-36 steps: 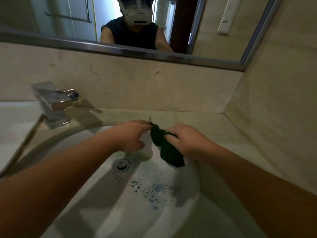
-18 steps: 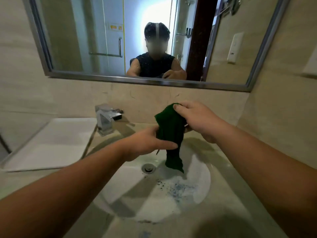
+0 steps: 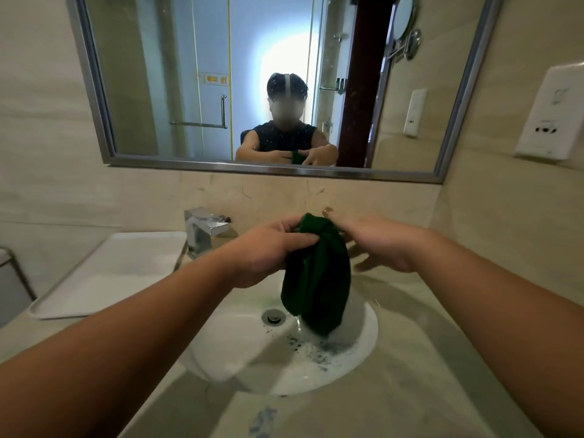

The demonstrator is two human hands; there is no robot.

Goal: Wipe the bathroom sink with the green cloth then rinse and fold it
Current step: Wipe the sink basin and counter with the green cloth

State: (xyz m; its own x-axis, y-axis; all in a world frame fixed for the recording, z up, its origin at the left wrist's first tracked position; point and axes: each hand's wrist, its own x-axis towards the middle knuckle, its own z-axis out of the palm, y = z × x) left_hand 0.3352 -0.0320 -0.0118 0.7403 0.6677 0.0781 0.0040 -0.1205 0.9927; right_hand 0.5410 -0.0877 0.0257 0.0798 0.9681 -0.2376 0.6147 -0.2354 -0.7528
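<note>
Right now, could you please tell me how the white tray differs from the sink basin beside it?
The white tray is rectangular and rests on top of the counter; the sink basin is round and sunk into it. The tray's surface shows no marks, while the basin has a drain and dark blue specks. The green cloth hangs over the basin, not the tray. Both are white.

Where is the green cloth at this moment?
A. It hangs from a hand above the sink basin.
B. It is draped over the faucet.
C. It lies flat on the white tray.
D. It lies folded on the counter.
A: the left hand has the bunched top of the green cloth in its grip, and the rest hangs down above the sink basin.
</note>
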